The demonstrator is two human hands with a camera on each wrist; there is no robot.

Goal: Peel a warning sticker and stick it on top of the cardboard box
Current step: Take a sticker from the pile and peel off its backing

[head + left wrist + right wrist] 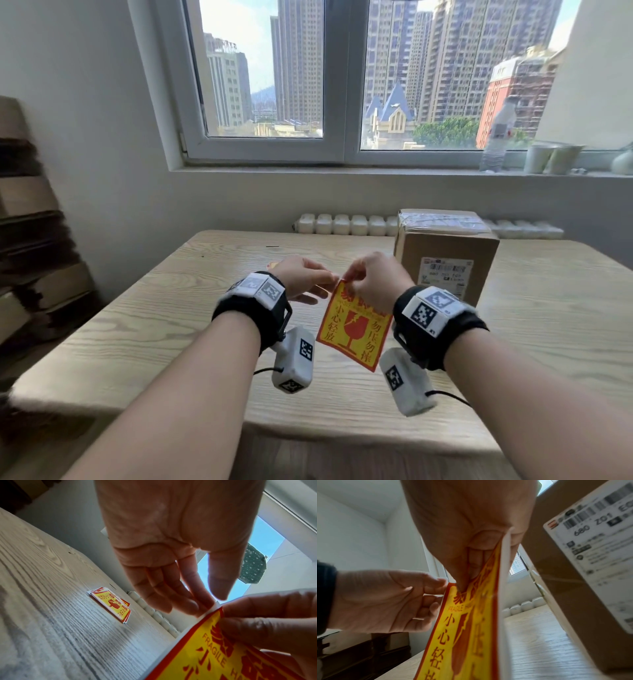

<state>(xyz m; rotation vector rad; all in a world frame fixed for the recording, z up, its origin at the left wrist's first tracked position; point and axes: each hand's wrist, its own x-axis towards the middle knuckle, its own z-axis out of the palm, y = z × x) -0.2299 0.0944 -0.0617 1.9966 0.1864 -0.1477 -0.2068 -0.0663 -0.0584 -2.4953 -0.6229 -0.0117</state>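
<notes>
A yellow and red warning sticker (352, 325) on white backing hangs upright above the wooden table (154, 325). My right hand (349, 275) pinches its top edge, thumb on the printed face (462, 628). My left hand (330, 279) pinches the top left corner, thumb and forefinger at the white backing (215, 606). The other left fingers lie nearly straight. The taped cardboard box (445, 246) with a shipping label stands on the table just behind my right hand, close by in the right wrist view (556, 561).
A small stack of the same stickers (111, 604) lies on the table beyond my left hand. A white ribbed row (342, 224) runs along the table's far edge. Flattened cardboard (30, 222) is stacked at the left wall. A water bottle (498, 137) and cups (548, 157) stand on the windowsill.
</notes>
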